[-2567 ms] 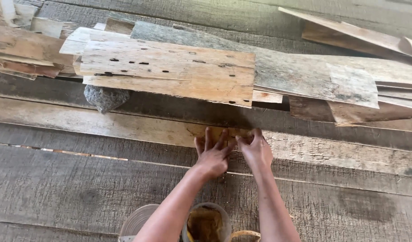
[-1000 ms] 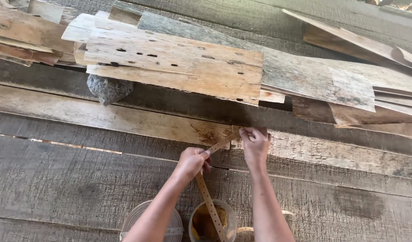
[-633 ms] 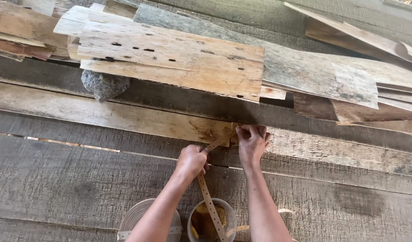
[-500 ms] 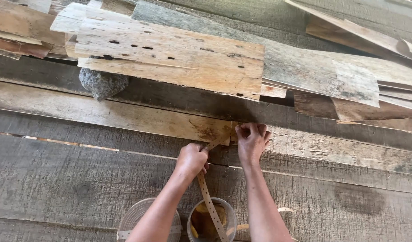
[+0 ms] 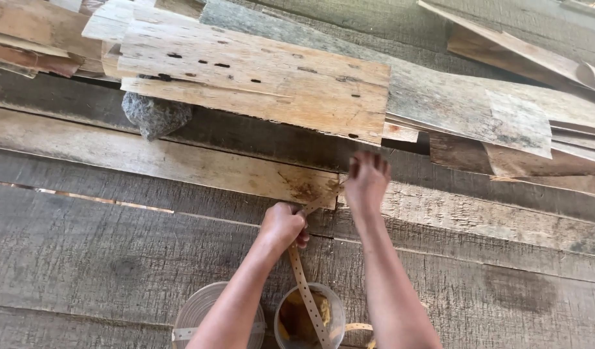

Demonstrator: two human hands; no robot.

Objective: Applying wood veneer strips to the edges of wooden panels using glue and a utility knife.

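Perforated strip (image 5: 304, 274): one, thin, tan, running from the glue-stained joint (image 5: 310, 189) of two planks down toward 6 o'clock, over the containers. Left hand (image 5: 283, 226) clenched round the strip just below the joint. Right hand (image 5: 366, 183), at 2 o'clock from the left, grips nothing; fingers pressed on the plank edge.

Risk, as judged: the strip looks thin and could kink or slip from the fist if pulled askew; the slack end could snag the brown-filled cup (image 5: 309, 318) and tip it.

Count: two hands, one strip, two round containers (the second clear (image 5: 197, 315), at 9 o'clock of the cup), one grey stone (image 5: 155, 116) at 11 o'clock under the stacked boards.
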